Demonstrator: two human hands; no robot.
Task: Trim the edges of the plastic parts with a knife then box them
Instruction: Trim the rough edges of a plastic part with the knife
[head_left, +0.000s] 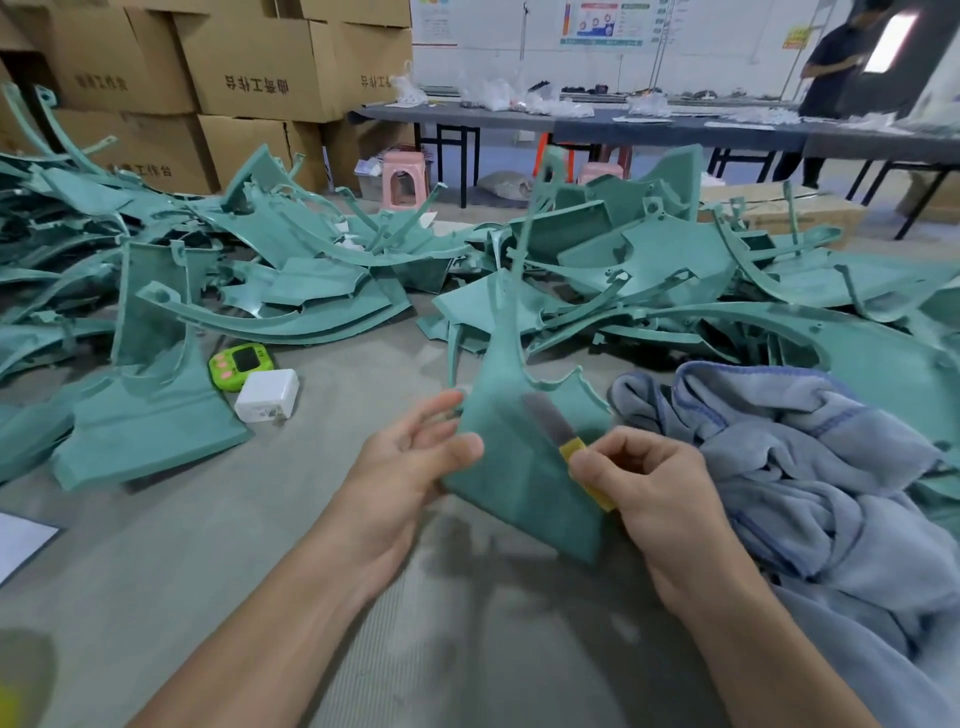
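I hold a teal plastic part (511, 467) upright in front of me; its long thin arm rises toward the pile behind. My left hand (405, 467) pinches its left edge, thumb on the front face and fingers behind. My right hand (649, 483) grips a yellow-handled knife (566, 447), whose grey blade lies flat against the part's front face, pointing up and left. Several more teal plastic parts (291, 280) lie heaped across the floor behind and to both sides.
A blue-grey cloth (810, 457) is bunched at my right. A green timer (239, 364) and a white charger block (267, 395) lie on the floor at left. Cardboard boxes (260, 67) are stacked at the back left. A long table and a standing person (831, 78) are behind.
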